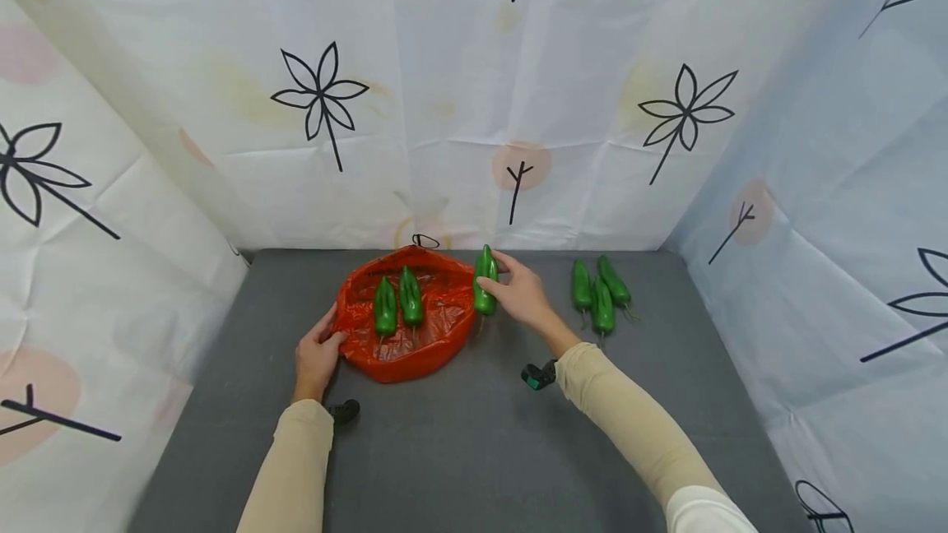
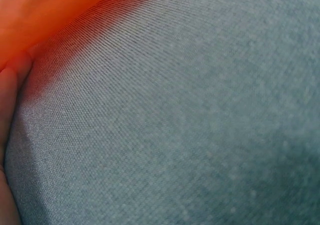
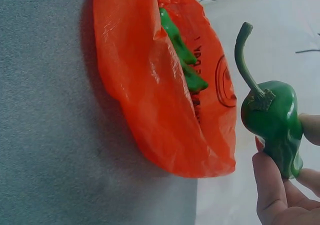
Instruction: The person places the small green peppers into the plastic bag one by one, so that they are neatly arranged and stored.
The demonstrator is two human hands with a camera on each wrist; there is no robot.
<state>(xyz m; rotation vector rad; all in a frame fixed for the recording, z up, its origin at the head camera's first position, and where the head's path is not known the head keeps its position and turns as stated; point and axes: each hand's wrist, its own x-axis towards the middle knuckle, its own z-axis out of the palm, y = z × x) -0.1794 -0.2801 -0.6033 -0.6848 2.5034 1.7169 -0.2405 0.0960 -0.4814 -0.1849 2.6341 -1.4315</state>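
Observation:
A red plastic bag (image 1: 437, 352) lies spread on the grey table with its mouth wide and its rim rolled up. Two green peppers (image 1: 385, 307) rest inside it, side by side. At the bag's left edge, my left hand (image 1: 317, 356) pinches the rim between thumb and fingers; the left wrist view catches only part of those fingers under the orange-red plastic (image 2: 45, 15). Just beyond the bag's right rim, my right hand (image 1: 522, 294) holds another green pepper (image 3: 275, 110) with its fingertips, its curved stem (image 3: 242, 60) pointing away from the fingers.
Three more green peppers (image 1: 602, 307) lie grouped on the table (image 1: 444, 451) to the right of my right hand. White patterned cloth (image 1: 444, 105) hangs behind the table and along both sides. Printed lettering shows inside the bag in the right wrist view.

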